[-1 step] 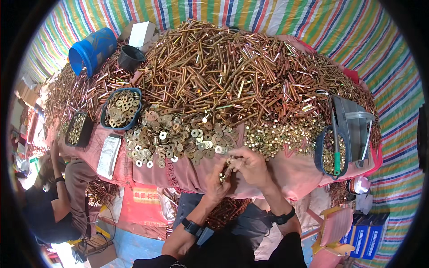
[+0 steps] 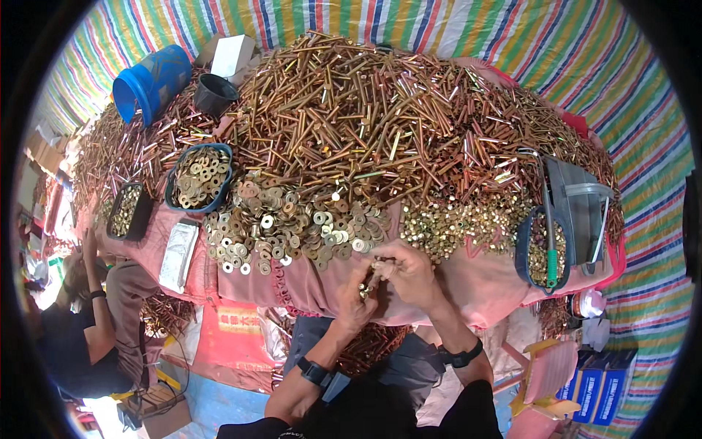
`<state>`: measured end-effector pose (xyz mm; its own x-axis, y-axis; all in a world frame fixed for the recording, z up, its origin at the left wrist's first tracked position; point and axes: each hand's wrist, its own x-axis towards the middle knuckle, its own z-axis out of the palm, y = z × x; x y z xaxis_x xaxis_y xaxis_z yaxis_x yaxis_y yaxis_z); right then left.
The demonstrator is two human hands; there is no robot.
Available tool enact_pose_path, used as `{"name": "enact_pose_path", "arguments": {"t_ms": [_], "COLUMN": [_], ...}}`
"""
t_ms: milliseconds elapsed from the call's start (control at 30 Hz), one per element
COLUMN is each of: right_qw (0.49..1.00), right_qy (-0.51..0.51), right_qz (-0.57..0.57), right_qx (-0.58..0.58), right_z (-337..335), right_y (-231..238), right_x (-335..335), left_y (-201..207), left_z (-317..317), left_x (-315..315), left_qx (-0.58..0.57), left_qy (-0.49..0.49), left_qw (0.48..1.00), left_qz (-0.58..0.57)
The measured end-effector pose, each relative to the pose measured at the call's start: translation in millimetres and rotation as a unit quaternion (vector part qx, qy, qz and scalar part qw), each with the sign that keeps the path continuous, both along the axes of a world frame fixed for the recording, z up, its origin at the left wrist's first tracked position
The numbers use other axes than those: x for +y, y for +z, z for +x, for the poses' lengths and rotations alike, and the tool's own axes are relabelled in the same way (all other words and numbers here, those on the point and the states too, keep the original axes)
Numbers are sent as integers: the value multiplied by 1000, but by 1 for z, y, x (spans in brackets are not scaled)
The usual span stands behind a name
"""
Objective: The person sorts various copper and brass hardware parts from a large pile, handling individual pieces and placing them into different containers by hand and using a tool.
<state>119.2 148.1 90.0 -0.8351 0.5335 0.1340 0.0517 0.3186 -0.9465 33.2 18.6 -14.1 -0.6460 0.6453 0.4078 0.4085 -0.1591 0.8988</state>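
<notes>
My left hand [image 2: 355,301] is closed round small brass-coloured metal fasteners [image 2: 363,291], whose shiny ends stick out between the fingers. Whether these are nuts or bolt ends I cannot tell. My right hand [image 2: 411,275] meets it fingertip to fingertip, pinching a small metal piece at the top of the left hand's grip; fingers mostly hide that piece. Both hands are over the pink cloth [image 2: 468,282], at its near edge. Just beyond them lie a spread of flat washers [image 2: 292,227] to the left and a heap of small brass-coloured nuts [image 2: 457,225] to the right.
A large mound of long bolts [image 2: 351,110] fills the back. Washers fill a blue tub [image 2: 172,192]; nuts fill another [image 2: 521,252], beside a green-handled tool [image 2: 551,267] and grey scoop [image 2: 574,197]. A blue bucket [image 2: 153,80] lies back left. Another person [image 2: 80,329] sits at left.
</notes>
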Motion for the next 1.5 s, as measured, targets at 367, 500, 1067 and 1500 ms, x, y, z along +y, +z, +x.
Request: {"name": "enact_pose_path", "arguments": {"t_ms": [367, 500, 1067, 1500], "right_qw": [979, 995, 973, 976], "right_qy": [-13, -62, -76, -9], "right_qz": [198, 73, 212, 210], "right_qx": [32, 3, 51, 54], "right_z": [-3, -1, -2, 3], "right_y": [10, 7, 8, 10], "right_x": [-4, -13, -16, -5], "left_y": [-2, -3, -3, 6], "left_z": [-1, 0, -3, -3], "left_x": [2, 5, -2, 2], "left_qx": [3, 17, -16, -21], "left_qy": [0, 9, -24, -20], "left_qw": [999, 998, 999, 998], "left_qz": [36, 52, 17, 49]}}
